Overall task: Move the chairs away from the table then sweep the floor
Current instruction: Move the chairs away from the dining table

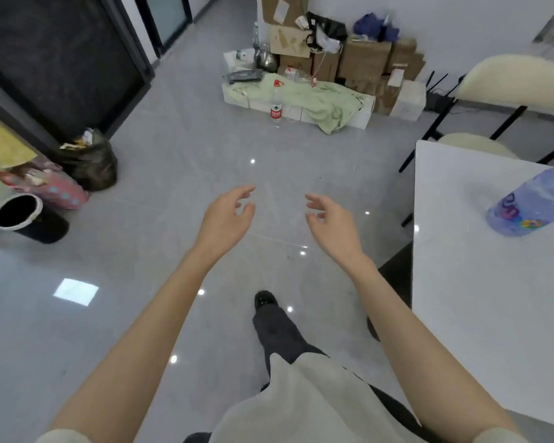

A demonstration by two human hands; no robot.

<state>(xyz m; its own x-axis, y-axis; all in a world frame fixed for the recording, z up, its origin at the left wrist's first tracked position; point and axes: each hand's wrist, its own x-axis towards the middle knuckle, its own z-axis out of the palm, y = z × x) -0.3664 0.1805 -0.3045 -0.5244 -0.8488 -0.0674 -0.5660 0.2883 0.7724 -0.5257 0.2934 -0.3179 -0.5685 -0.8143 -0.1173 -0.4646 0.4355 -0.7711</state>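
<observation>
Both arms reach forward over the grey tiled floor (160, 174). My left hand (229, 215) and my right hand (328, 219) hover in mid-air with fingers loosely spread, holding nothing. The white table (467, 282) fills the right side, its near corner beside my right forearm. One cream fluffy chair (522, 81) with black legs stands at the table's far end, well beyond my right hand. Its seat cushion (474, 143) shows just past the table edge. No broom is in view.
A large water bottle (531, 203) lies on the table. Cardboard boxes (365, 55), a green cloth (314, 97) and a small bottle (276, 108) sit against the far wall. A black bin (26, 219), a full rubbish bag (92, 161) and a patterned bag (45, 183) stand at the left.
</observation>
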